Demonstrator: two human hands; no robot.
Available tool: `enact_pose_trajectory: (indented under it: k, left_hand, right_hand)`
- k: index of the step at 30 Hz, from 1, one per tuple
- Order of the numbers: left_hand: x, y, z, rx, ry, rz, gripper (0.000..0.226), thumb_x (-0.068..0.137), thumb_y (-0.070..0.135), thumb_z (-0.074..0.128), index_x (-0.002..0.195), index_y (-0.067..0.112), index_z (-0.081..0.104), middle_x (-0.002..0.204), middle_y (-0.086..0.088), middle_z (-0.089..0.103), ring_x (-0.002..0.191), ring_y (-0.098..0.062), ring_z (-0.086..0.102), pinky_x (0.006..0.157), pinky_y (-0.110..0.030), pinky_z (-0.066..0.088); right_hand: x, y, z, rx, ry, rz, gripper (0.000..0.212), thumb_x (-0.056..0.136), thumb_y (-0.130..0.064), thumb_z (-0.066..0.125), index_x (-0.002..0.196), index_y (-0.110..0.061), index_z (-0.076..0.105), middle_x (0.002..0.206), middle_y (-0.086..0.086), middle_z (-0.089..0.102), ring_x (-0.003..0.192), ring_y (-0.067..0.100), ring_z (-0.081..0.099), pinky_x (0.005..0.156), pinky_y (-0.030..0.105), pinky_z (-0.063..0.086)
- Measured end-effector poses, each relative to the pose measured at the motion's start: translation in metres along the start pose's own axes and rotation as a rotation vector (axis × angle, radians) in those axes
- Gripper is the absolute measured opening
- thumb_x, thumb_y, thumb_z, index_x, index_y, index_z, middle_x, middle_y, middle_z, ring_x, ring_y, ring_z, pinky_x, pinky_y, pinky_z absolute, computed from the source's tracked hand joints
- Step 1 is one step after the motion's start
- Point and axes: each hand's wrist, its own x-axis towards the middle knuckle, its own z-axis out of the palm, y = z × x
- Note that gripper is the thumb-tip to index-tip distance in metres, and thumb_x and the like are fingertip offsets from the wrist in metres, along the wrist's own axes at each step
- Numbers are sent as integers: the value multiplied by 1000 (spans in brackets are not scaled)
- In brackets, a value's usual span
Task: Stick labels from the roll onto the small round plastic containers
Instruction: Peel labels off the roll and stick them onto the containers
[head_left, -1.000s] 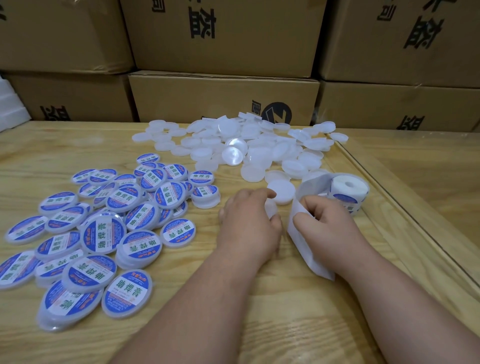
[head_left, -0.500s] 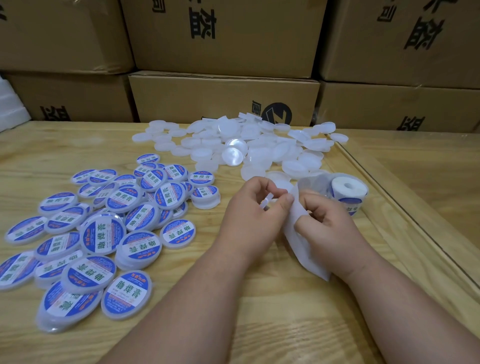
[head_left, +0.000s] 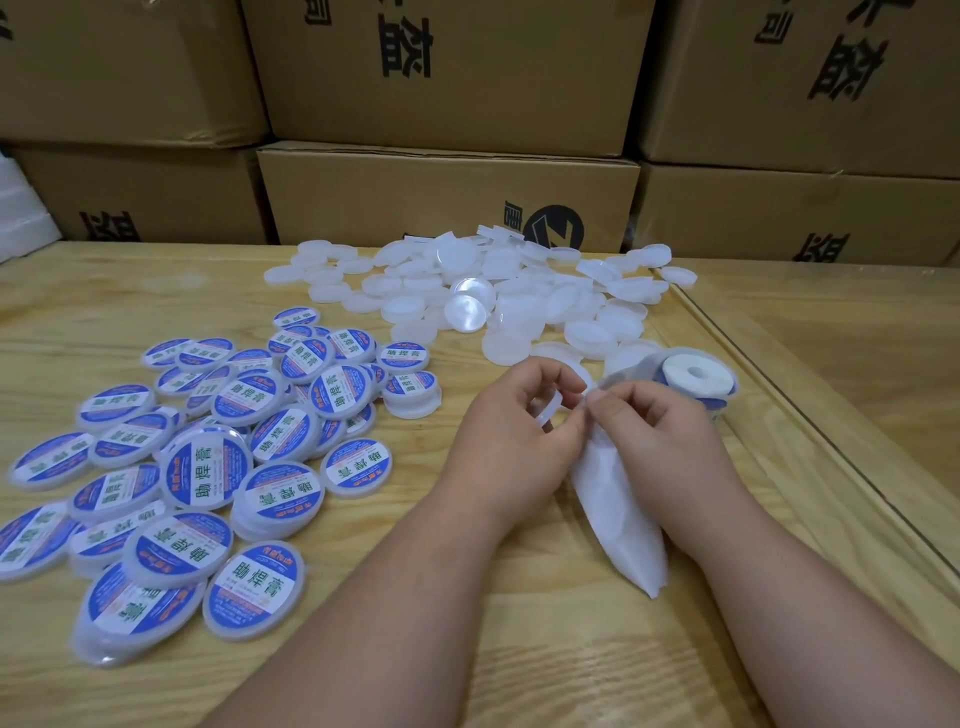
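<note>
My left hand (head_left: 511, 441) grips a plain white round container (head_left: 551, 410), held on edge between curled fingers and thumb. My right hand (head_left: 652, 434) pinches the white backing strip (head_left: 621, 499), which trails down to the table from the label roll (head_left: 693, 376) just behind that hand. The fingertips of both hands meet above the strip. Any label there is hidden by the fingers. A heap of unlabelled white containers (head_left: 498, 291) lies behind the hands. Several containers with blue and white labels (head_left: 208, 457) are spread at the left.
The wooden table (head_left: 467, 649) has a raised rim (head_left: 810, 415) running along its right side. Stacked cardboard boxes (head_left: 447, 202) wall off the back edge. A white foam piece (head_left: 18, 218) sits at the far left.
My left hand picked a white container off the table and lifted it. Both hands rose and came together over the backing strip, which now hangs steeper.
</note>
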Motion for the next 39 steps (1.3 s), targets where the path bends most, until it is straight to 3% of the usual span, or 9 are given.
enact_pose_trajectory:
  k: [5, 11, 13, 18, 21, 28, 30, 34, 39]
  left_hand:
    - [0, -1, -1, -34, 14, -26, 17, 82, 20, 59, 92, 32, 67, 91, 18, 72, 85, 3, 66, 68, -11, 50]
    - [4, -5, -2, 13, 92, -57, 15, 91, 20, 68, 90, 35, 67, 98, 21, 70, 98, 7, 62, 72, -3, 43]
    - [4, -5, -2, 15, 108, -74, 15, 90, 22, 70, 89, 36, 66, 99, 21, 69, 100, 4, 61, 70, -3, 42]
    - [4, -2, -3, 22, 111, -80, 16, 87, 24, 73, 88, 38, 64, 90, 25, 67, 76, -1, 59, 61, -6, 43]
    - [4, -1, -3, 17, 112, -81, 15, 87, 25, 74, 90, 37, 65, 86, 26, 66, 70, -1, 55, 60, -9, 45]
    - [3, -1, -3, 21, 107, -65, 17, 84, 26, 79, 91, 35, 65, 84, 24, 68, 53, 0, 48, 56, -12, 44]
    - [3, -1, -3, 29, 97, -66, 17, 85, 28, 78, 92, 35, 65, 86, 24, 68, 59, -2, 52, 60, -13, 46]
    - [3, -3, -2, 29, 98, -69, 15, 88, 23, 75, 90, 36, 66, 91, 24, 69, 94, 7, 62, 71, -1, 42]
    - [4, -3, -1, 39, 146, -81, 17, 92, 18, 66, 89, 34, 67, 90, 27, 69, 87, 15, 60, 65, -1, 41]
  right_hand:
    - [2, 5, -2, -6, 8, -27, 16, 93, -25, 69, 77, -27, 73, 73, -3, 72, 69, 6, 62, 69, 29, 50]
    - [2, 4, -3, 9, -57, 0, 13, 94, -15, 67, 88, -21, 77, 84, 14, 74, 74, 14, 64, 74, 37, 52]
    - [1, 3, -3, 13, -96, -13, 19, 94, -14, 64, 91, -26, 78, 80, 10, 74, 73, 13, 66, 72, 36, 52]
    - [0, 2, -4, 22, -145, -23, 29, 76, -25, 56, 93, -36, 78, 78, 21, 65, 70, 17, 57, 68, 37, 46]
    - [0, 3, -4, 31, -149, -30, 31, 74, -25, 56, 93, -36, 78, 70, 4, 62, 69, 16, 56, 67, 36, 45]
    - [2, 6, -3, 11, -126, -55, 29, 75, -29, 59, 94, -42, 76, 63, -2, 49, 62, 15, 48, 59, 31, 40]
    - [2, 7, -2, 10, -106, -47, 20, 77, -33, 62, 92, -38, 74, 60, -6, 51, 57, 10, 47, 53, 25, 40]
    - [2, 8, -2, -10, -87, -48, 18, 77, -33, 62, 90, -33, 74, 59, -7, 50, 55, 9, 45, 49, 20, 38]
    - [2, 6, -2, 2, -40, -28, 28, 70, -25, 55, 91, -32, 73, 53, -11, 42, 51, 9, 38, 48, 20, 35]
